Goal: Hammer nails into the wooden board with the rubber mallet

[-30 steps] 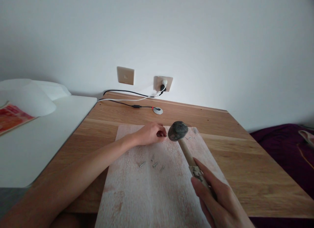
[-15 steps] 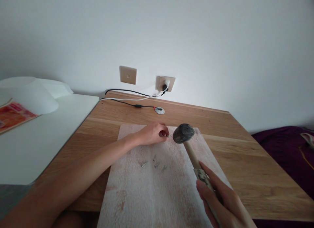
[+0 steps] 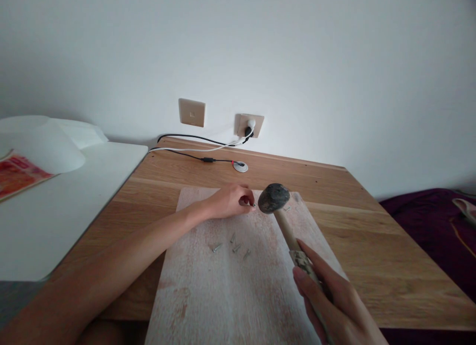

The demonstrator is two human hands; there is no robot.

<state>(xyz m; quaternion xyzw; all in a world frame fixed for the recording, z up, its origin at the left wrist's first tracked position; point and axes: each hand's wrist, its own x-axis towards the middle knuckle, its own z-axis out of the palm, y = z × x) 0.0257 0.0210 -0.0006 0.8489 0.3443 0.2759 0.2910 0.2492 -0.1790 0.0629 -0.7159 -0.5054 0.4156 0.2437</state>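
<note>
My left hand (image 3: 238, 201) rests on the far part of a whitewashed wooden board (image 3: 201, 290), thumb and fingers pinched on a small metal screw (image 3: 254, 205). In my right hand (image 3: 330, 298) is a rubber mallet (image 3: 275, 198) with a black head and a wooden handle, its grip wrapped in patterned material. The mallet's head is in the air just right of the pinched screw, apart from it. Several loose screws (image 3: 216, 247) lie on the middle of the board. Another screw (image 3: 287, 208) shows beyond the mallet's head, on the right.
Under the board is a brown wooden desk (image 3: 372, 256). Black and white cables (image 3: 193, 149) run along its back to a wall socket (image 3: 250, 125). To the left stands a white surface (image 3: 104, 186) with a red-orange packet (image 3: 22, 174). Dark purple fabric (image 3: 420, 216) lies at the right.
The mallet's head has shifted slightly left and up, closer to the pinched screw, and the screw beyond it has come into sight. My left hand keeps its pinch in nearly the same place.
</note>
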